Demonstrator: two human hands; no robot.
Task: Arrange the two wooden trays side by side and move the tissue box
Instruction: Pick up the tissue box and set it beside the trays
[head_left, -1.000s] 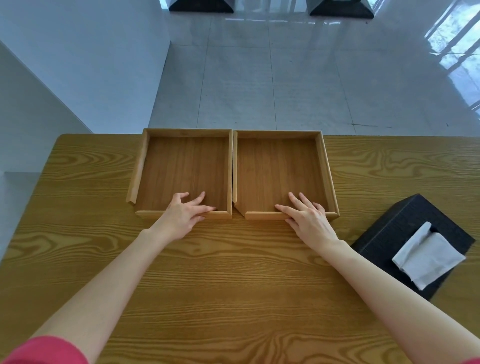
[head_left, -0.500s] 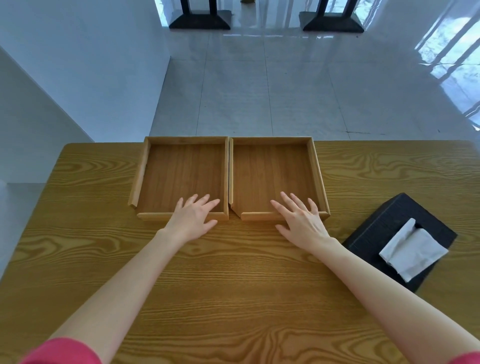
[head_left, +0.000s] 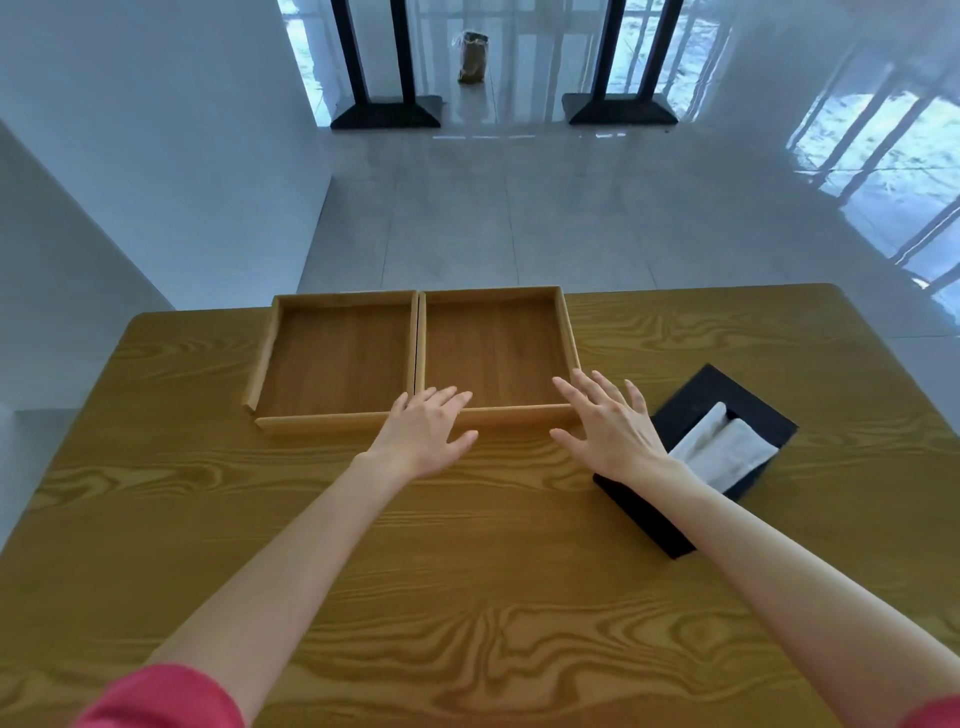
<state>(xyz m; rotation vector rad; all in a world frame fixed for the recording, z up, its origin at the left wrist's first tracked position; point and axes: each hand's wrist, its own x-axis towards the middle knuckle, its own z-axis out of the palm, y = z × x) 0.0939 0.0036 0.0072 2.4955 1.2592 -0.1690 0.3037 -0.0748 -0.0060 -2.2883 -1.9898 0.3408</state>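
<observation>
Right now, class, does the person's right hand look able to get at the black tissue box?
Probably yes. The right hand is open and empty, right beside the tissue box, partly overlapping its near-left edge in the picture. Nothing lies between them; the right tray stands off to the left.

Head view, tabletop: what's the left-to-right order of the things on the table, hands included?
Left wooden tray → left hand → right wooden tray → right hand → black tissue box, with a white tissue sticking out of it.
</observation>
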